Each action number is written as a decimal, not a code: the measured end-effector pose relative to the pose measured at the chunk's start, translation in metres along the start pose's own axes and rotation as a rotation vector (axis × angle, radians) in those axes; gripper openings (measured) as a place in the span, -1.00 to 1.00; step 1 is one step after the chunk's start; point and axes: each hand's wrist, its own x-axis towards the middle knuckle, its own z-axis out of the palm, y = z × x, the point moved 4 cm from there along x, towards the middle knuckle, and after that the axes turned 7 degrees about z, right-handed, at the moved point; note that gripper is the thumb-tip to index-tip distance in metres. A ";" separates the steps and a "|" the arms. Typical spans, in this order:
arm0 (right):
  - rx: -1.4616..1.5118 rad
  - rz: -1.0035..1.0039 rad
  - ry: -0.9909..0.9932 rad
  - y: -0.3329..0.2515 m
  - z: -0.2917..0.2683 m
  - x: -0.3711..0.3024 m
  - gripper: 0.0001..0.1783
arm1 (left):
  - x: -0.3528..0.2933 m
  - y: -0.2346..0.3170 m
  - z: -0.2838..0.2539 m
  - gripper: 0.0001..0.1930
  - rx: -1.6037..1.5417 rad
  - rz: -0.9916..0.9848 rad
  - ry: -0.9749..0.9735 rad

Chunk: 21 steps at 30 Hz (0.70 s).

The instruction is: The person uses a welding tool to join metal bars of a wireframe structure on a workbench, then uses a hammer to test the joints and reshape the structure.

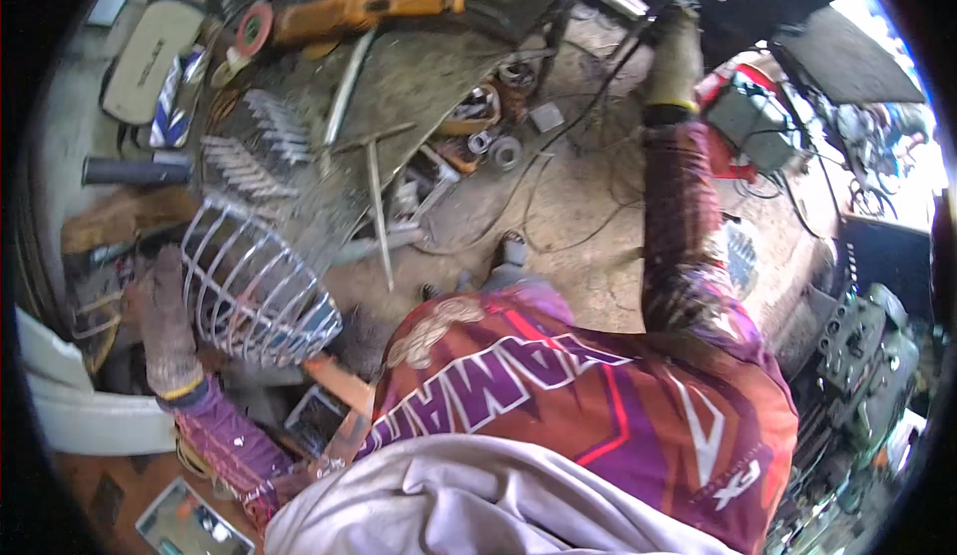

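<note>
My left hand point(161, 301), in a greyish-brown work glove, is low at the left beside a cage-like frame of bent metal rods point(261, 286). The glove overlaps or touches the cage's left side; its fingers are blurred, so their grip is unclear. My right arm stretches far forward, and my right hand point(676, 52), in a similar glove with a yellow cuff, reaches up to the top edge of the view. Its fingers are lost against the dark area there, and anything in them is hidden.
On the metal table point(439, 87) lie an orange power tool point(339, 17), toothed metal strips point(279, 125) and a T-shaped rod point(377, 196). Trays of metal rings point(506, 151) stand beyond its edge. Cables cross the floor point(588, 276). A red-and-grey machine point(753, 122) and engine parts point(867, 356) are rightward.
</note>
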 end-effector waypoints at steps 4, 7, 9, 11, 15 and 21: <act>0.714 0.501 -0.098 -0.033 -0.026 -0.001 -0.39 | 0.011 -0.025 0.011 -0.52 0.262 0.201 0.142; 0.512 0.689 -0.017 -0.040 -0.062 0.005 -0.35 | 0.009 -0.008 0.023 -0.32 0.205 0.145 0.117; 0.503 0.840 0.007 -0.036 -0.058 0.011 -0.33 | 0.003 -0.011 0.022 -0.32 0.128 0.067 0.125; 0.452 0.603 0.029 0.001 -0.025 0.033 -0.40 | 0.001 0.006 0.030 -0.33 0.134 0.026 0.088; 0.047 0.283 -0.189 0.033 0.005 0.073 -0.44 | -0.003 -0.018 0.019 -0.45 0.411 0.027 0.072; -0.127 0.042 -0.401 0.066 0.063 0.137 -0.50 | -0.018 0.029 0.028 -0.50 0.126 0.058 0.170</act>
